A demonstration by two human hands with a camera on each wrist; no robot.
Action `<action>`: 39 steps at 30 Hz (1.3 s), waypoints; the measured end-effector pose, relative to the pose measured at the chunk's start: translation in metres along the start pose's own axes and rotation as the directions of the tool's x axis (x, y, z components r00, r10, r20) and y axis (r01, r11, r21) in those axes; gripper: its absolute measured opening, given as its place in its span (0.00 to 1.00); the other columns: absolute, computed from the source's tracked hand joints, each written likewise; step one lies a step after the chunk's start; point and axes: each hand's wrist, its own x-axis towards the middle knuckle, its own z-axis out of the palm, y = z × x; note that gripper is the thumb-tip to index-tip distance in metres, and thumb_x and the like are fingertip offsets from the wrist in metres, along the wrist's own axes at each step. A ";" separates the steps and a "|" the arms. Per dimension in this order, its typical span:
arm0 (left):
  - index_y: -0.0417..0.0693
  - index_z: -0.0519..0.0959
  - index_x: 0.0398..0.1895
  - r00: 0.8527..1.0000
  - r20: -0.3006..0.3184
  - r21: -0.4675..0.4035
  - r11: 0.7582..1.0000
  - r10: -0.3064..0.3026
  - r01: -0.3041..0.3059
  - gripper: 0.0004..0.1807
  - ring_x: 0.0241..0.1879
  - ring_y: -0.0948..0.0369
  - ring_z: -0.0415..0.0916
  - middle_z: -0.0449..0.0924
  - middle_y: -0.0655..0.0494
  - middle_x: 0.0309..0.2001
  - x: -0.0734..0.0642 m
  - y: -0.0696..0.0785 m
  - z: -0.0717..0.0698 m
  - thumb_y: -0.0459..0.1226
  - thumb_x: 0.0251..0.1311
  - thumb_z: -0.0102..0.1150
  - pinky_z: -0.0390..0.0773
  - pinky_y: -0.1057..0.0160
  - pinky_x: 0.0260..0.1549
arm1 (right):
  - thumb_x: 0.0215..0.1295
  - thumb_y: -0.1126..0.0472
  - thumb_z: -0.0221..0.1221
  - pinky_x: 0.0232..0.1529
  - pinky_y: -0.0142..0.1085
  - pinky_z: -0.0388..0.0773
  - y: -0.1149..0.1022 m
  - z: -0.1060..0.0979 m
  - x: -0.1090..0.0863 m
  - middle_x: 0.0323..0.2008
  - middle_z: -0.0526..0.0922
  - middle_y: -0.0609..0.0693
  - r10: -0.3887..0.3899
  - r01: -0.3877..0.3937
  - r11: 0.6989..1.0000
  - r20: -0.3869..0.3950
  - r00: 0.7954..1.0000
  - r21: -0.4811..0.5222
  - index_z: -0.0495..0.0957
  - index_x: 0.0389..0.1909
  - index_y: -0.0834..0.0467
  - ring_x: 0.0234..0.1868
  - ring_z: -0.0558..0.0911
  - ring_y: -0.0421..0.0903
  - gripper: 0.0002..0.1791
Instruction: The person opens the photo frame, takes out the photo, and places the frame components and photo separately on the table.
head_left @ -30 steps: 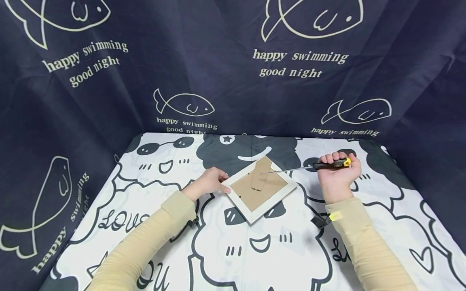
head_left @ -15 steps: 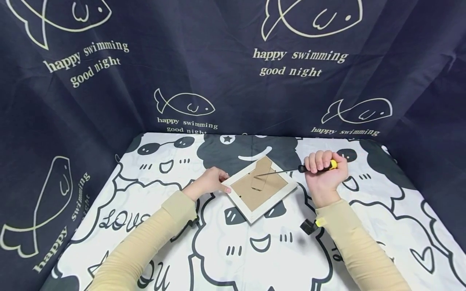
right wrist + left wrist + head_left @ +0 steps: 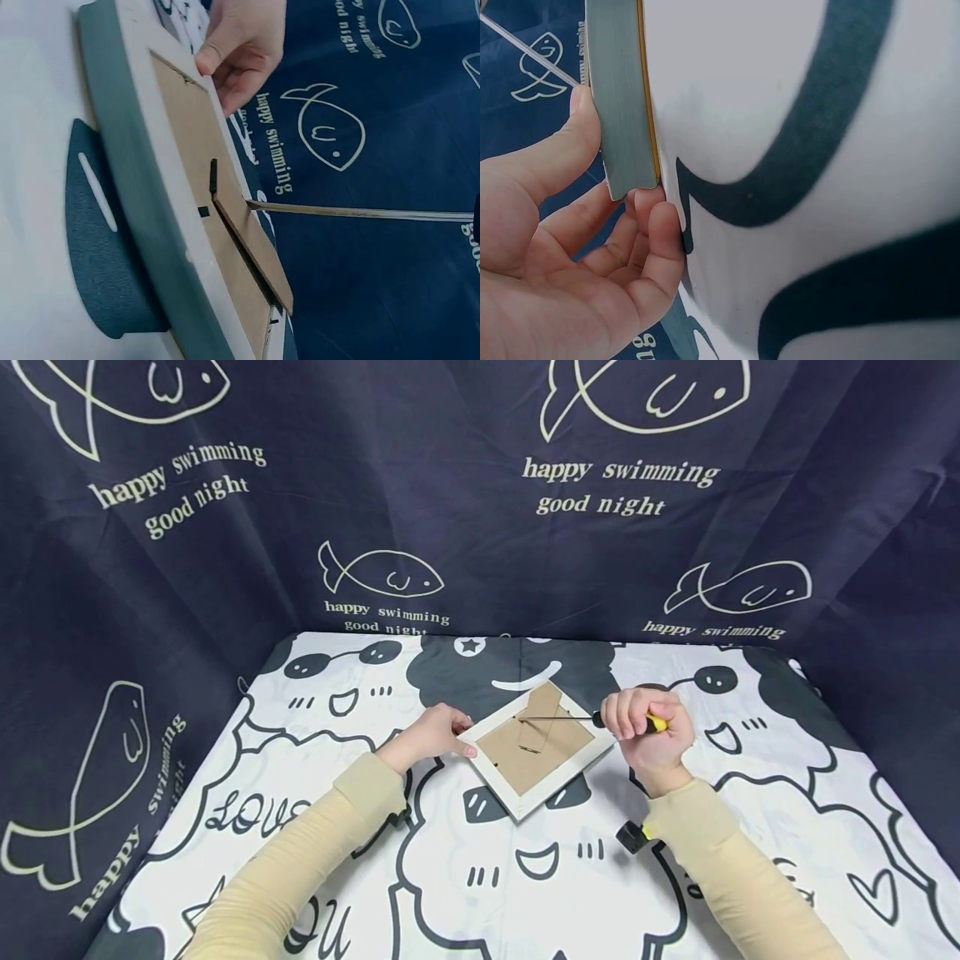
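A white picture frame (image 3: 562, 772) lies face down, its brown backboard (image 3: 504, 757) and hinged stand flap (image 3: 543, 700) facing up. At its left corner my left hand (image 3: 429, 737) holds the border, thumb on top and fingers below, as the left wrist view shows along the frame's side (image 3: 622, 97). My right hand (image 3: 651, 737) grips the black and yellow handle of a screwdriver (image 3: 562, 718) on the right. In the right wrist view the screwdriver's shaft (image 3: 360, 213) reaches over the backboard, its tip right at the far inner edge of the border.
A white tablecloth (image 3: 450, 877) with black cartoon sheep covers the table. Dark blue curtains (image 3: 480, 527) with fish drawings enclose its back and sides. A small black wrist device (image 3: 632, 837) hangs at the right cuff.
My right hand has moved left and slightly down with the screwdriver, bringing the tip from over the stand flap to the backboard's far-left edge. The left hand and frame have stayed put.
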 end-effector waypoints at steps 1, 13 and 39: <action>0.40 0.83 0.41 1.000 0.000 0.002 1.000 0.004 -0.004 0.20 0.31 0.62 0.77 0.84 0.53 0.33 0.000 0.000 0.000 0.38 0.44 0.74 0.75 0.67 0.33 | 0.50 0.66 0.36 0.11 0.33 0.57 0.000 0.001 0.000 0.06 0.57 0.50 -0.008 0.008 1.000 0.024 1.000 -0.007 0.53 0.05 0.60 0.08 0.59 0.42 0.16; 0.41 0.83 0.41 1.000 0.018 -0.001 1.000 0.015 -0.014 0.19 0.29 0.64 0.75 0.84 0.54 0.32 0.002 0.001 0.001 0.38 0.44 0.74 0.74 0.68 0.31 | 0.52 0.66 0.33 0.13 0.35 0.57 0.003 0.001 -0.011 0.07 0.57 0.50 -0.024 0.029 0.999 0.123 0.992 -0.038 0.53 0.06 0.60 0.10 0.59 0.43 0.17; 0.44 0.82 0.42 0.963 0.145 0.085 0.967 0.226 -0.239 0.15 0.40 0.58 0.69 0.75 0.50 0.42 0.007 -0.005 -0.004 0.37 0.50 0.68 0.69 0.64 0.41 | 0.57 0.67 0.34 0.17 0.33 0.58 0.011 0.017 -0.020 0.09 0.57 0.50 -0.081 0.126 0.985 0.340 0.937 -0.114 0.55 0.08 0.60 0.12 0.59 0.43 0.18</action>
